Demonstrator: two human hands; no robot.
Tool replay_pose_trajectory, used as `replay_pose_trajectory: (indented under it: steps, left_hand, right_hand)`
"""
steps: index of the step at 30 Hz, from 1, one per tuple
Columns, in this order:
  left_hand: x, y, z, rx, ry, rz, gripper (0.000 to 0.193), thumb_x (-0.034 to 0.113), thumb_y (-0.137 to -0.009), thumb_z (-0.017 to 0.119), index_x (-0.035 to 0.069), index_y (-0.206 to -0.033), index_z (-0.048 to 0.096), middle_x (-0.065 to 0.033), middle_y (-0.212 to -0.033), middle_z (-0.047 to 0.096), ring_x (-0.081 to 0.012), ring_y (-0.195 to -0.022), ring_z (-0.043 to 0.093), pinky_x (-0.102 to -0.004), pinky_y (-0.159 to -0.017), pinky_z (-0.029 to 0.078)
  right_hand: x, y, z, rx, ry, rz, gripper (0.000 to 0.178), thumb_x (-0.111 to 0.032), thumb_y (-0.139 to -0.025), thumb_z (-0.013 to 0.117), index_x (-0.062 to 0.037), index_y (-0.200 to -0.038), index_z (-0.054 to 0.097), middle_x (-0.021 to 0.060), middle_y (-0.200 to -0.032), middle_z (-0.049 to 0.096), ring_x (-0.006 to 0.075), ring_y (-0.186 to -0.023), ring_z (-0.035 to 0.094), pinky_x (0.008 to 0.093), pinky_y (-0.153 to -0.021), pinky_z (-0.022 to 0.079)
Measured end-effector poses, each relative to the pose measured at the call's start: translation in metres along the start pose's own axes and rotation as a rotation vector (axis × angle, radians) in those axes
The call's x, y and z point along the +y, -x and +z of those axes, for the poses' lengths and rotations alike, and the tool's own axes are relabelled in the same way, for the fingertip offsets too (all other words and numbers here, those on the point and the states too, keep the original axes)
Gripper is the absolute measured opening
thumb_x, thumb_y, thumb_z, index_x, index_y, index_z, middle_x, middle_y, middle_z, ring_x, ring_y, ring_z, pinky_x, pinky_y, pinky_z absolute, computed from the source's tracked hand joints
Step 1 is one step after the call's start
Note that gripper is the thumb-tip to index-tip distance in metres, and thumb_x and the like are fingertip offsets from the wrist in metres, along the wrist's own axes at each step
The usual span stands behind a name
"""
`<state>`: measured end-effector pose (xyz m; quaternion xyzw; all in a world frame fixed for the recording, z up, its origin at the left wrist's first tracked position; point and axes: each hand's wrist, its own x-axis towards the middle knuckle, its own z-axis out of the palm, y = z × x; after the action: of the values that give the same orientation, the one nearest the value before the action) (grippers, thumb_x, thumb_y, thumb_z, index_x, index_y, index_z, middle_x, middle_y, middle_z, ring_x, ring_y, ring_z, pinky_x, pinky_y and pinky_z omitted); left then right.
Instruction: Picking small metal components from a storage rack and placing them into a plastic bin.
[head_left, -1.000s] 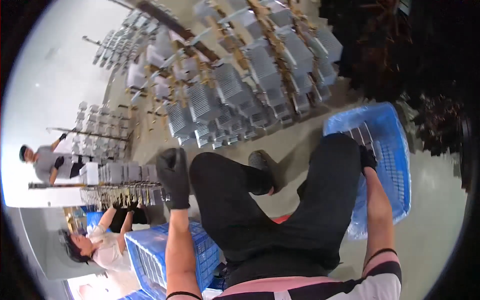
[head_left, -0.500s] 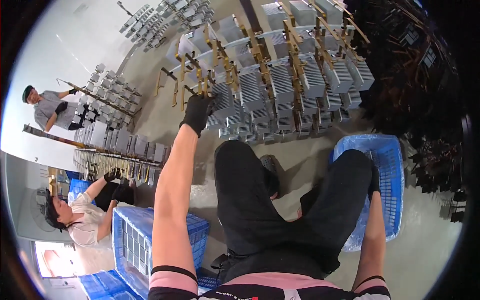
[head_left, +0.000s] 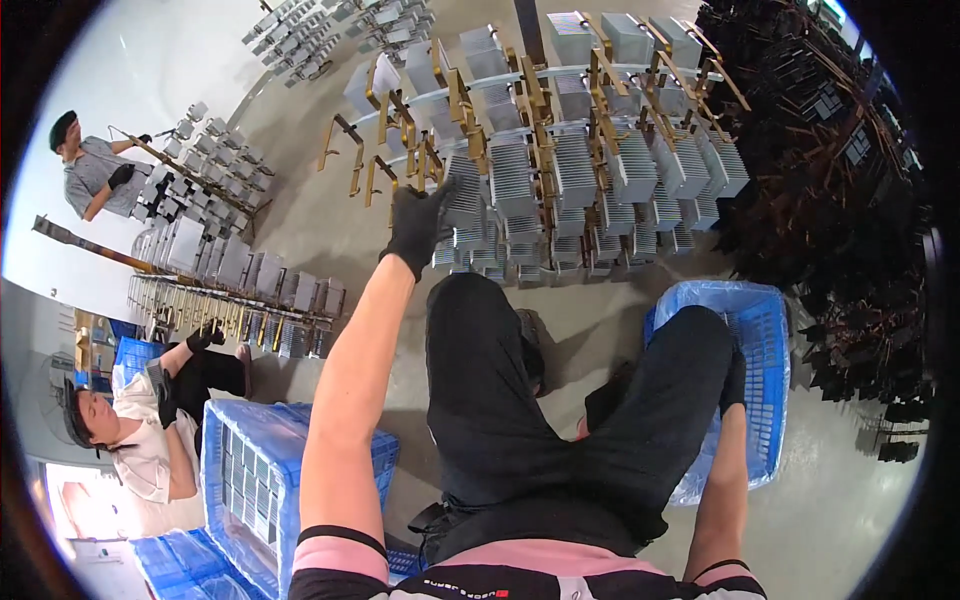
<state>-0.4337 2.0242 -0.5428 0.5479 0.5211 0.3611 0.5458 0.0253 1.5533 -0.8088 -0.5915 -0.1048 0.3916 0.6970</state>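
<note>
Block (head_left: 464,198) just right of left hand (head_left: 418,225), touching; right hand (head_left: 735,384) at basket (head_left: 768,405); neither's grip can be told.

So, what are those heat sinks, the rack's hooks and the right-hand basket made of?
Finned heat sinks: probably aluminium, satin, from their silver-grey sheen. Hooks: likely metal, dull, judging by their brassy-brown colour. Basket: apparently blue plastic, semi-gloss, given its moulded-looking slotted wall.
</note>
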Motion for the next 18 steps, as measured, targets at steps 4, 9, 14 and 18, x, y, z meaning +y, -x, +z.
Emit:
replay_pose_trajectory:
  steps: [4, 9, 14, 18]
  left_hand:
    - [-0.009, 0.028, -0.027, 0.046, 0.320, -0.088, 0.045, 0.040, -0.085, 0.079, 0.004, -0.081, 0.050, -0.0137, -0.094, 0.060, -0.0228, -0.078, 0.063, -0.0400, -0.055, 0.054]
    - [-0.008, 0.095, -0.023, -0.095, -0.929, 0.799, 0.058, 0.007, -0.084, 0.069, 0.001, -0.140, 0.052, -0.0210, -0.114, 0.062, -0.0331, -0.103, 0.058, -0.0410, -0.091, 0.050]
    - [-0.012, 0.176, 0.039, -0.037, -0.707, 0.829, 0.051, 0.013, -0.087, 0.066, 0.001, -0.135, 0.056, -0.0230, -0.126, 0.054, -0.0387, -0.112, 0.055, -0.0439, -0.099, 0.043]
    - [0.034, 0.233, 0.121, -0.108, -0.529, 0.878, 0.051, 0.023, -0.081, 0.076, 0.004, -0.123, 0.055, -0.0226, -0.138, 0.048, -0.0415, -0.124, 0.050, -0.0500, -0.107, 0.036]
  right_hand:
    - [-0.067, 0.041, 0.088, 0.048, 0.993, -0.282, 0.040, -0.026, -0.105, 0.045, -0.0016, -0.134, 0.057, 0.0156, -0.132, 0.062, 0.0298, -0.120, 0.059, 0.0386, -0.105, 0.044]
    - [-0.120, 0.074, 0.076, 0.315, 1.147, -0.566, 0.034, -0.014, -0.099, 0.056, 0.0021, -0.129, 0.059, 0.0184, -0.132, 0.062, 0.0326, -0.120, 0.059, 0.0393, -0.105, 0.043]
    - [-0.157, 0.144, 0.194, 0.076, 0.738, -0.734, 0.032, -0.016, -0.095, 0.063, 0.0026, -0.122, 0.059, 0.0148, -0.115, 0.064, 0.0231, -0.101, 0.063, 0.0341, -0.091, 0.051]
    - [-0.206, 0.185, 0.276, -0.411, 0.517, -0.216, 0.067, -0.039, -0.087, 0.075, 0.0023, -0.133, 0.050, 0.0213, -0.123, 0.061, 0.0309, -0.116, 0.059, 0.0401, -0.091, 0.046]
